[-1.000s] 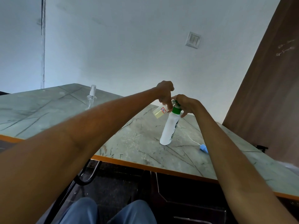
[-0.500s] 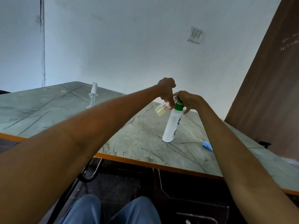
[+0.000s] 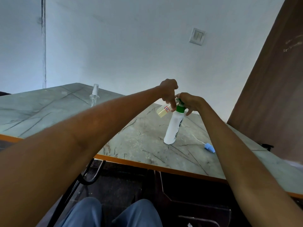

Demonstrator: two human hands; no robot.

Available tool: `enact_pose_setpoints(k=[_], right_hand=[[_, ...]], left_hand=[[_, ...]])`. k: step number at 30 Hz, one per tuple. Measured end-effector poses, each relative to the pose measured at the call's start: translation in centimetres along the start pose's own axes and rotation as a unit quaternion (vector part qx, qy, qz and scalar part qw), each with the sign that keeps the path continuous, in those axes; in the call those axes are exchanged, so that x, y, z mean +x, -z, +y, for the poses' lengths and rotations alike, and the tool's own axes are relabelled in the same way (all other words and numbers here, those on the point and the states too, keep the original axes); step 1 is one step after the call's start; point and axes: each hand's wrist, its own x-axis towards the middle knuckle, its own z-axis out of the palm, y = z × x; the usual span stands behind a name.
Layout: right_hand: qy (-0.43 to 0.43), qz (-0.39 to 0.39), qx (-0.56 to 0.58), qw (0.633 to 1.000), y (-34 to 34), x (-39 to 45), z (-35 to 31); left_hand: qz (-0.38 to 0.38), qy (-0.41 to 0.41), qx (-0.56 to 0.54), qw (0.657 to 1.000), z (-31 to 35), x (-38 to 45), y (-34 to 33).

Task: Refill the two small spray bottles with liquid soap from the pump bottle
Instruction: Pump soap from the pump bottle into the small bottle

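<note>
A white pump bottle (image 3: 173,128) with a green collar stands upright on the marbled table (image 3: 139,141). My right hand (image 3: 188,102) is curled over its green pump head. My left hand (image 3: 168,90) holds a small clear bottle (image 3: 161,112) with a red-edged label and pale yellow liquid, tilted on its side with its mouth against the pump. A second small spray bottle (image 3: 94,95), clear with a white cap, stands upright far left on the table, partly hidden behind my left forearm.
A blue spray cap with a thin white tube (image 3: 209,147) lies on the table right of the pump bottle. The orange table edge (image 3: 147,166) runs in front of my knees. A brown wooden panel (image 3: 270,95) rises at the right.
The view has shifted slightly. Both hands stay at the pump head, with the small bottle still tilted against it.
</note>
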Motion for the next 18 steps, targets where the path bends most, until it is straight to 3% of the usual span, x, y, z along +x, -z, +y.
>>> enact_pose_setpoints(k=[18], right_hand=[[0.005, -0.001, 0.010, 1.000, 0.03, 0.04, 0.05]], left_hand=[[-0.006, 0.000, 0.032, 0.999, 0.06, 0.61, 0.10]])
